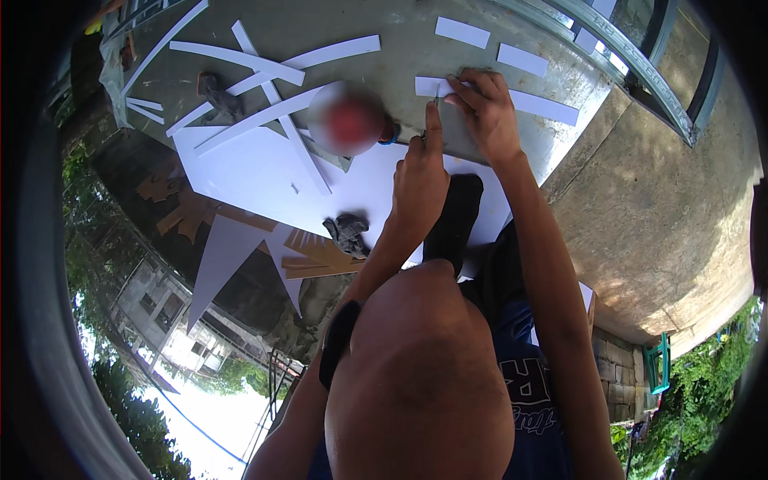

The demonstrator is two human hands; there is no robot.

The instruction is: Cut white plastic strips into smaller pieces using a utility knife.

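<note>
My left hand (422,180) is closed with its index finger stretched forward along a thin cutter blade (437,92), whose tip meets a white strip (425,86). The handle is hidden inside my fingers. My right hand (490,112) is just to the right of the blade, thumb and fingertips bunched together and pressing on the same strip. A white length (546,108) continues out from under that hand to the right; whether it joins the strip under my fingers, I cannot tell. Two short white pieces (462,32) (522,59) lie beyond my hands.
Long white strips (334,51) lie crossed at the far left, over a large white sheet (240,164). A crumpled dark cloth (348,234) rests at the sheet's near edge. A red shape (348,120) is blurred out. Metal framing (632,48) stands at the upper right. My raised knee (424,336) fills the near middle.
</note>
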